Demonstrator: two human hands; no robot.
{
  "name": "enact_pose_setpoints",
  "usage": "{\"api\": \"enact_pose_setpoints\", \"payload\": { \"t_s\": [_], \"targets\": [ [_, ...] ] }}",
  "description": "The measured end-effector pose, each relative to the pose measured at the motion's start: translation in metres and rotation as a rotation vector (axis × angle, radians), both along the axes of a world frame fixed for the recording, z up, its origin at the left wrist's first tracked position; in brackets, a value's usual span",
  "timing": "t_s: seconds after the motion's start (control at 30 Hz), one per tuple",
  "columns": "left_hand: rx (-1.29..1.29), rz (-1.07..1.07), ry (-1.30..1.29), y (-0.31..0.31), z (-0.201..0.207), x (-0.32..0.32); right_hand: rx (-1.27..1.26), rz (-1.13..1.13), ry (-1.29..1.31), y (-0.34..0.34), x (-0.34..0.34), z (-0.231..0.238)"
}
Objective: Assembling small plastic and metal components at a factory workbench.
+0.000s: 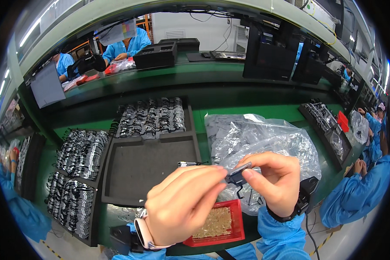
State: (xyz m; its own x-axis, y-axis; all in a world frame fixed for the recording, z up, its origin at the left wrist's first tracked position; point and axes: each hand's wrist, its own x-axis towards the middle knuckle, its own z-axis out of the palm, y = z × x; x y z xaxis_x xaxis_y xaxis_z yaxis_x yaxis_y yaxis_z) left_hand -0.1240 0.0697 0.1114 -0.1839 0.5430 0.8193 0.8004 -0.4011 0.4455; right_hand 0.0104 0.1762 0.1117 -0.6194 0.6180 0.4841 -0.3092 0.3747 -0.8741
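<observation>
Both my hands meet over the front of the green bench. My right hand (276,180) pinches a small dark grey part (237,174) between thumb and finger; a thin black hooked piece hangs below it. From the left, the fingertips of my left hand (182,201) are closed against the same part's near end; whether they hold a smaller piece there is hidden. Beneath my hands stands a red bin (239,221) of small tan-gold pieces, partly covered by my left hand. Behind them lies a clear plastic bag (286,145) with many flat grey pieces inside.
Left of my hands is a black foam tray (149,167) with a few parts at its right edge. Trays packed with black-and-silver parts (149,117) stand behind and further left (76,190). Another parts tray (327,130) is at the right. Co-workers in blue sit on both sides and opposite.
</observation>
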Motion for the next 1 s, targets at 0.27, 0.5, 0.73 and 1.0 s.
{"api": "enact_pose_setpoints", "payload": {
  "t_s": [0.27,0.5,0.73,1.0],
  "targets": [
    [0.152,0.061,0.231,-0.0032,-0.0032,0.0004,0.298,-0.08,0.025,-0.0082,-0.0076,-0.0075],
    [0.12,0.0,0.171,-0.0052,-0.0006,0.0006,0.428,-0.041,0.025,-0.0081,-0.0072,-0.0039],
    [0.092,-0.041,0.16,-0.0065,0.0023,0.0016,0.484,-0.027,0.014,-0.0072,-0.0049,-0.0017],
    [0.084,-0.071,0.178,-0.0069,0.0001,-0.0009,0.652,-0.086,-0.012,-0.0081,-0.005,0.0003]
  ]
}}
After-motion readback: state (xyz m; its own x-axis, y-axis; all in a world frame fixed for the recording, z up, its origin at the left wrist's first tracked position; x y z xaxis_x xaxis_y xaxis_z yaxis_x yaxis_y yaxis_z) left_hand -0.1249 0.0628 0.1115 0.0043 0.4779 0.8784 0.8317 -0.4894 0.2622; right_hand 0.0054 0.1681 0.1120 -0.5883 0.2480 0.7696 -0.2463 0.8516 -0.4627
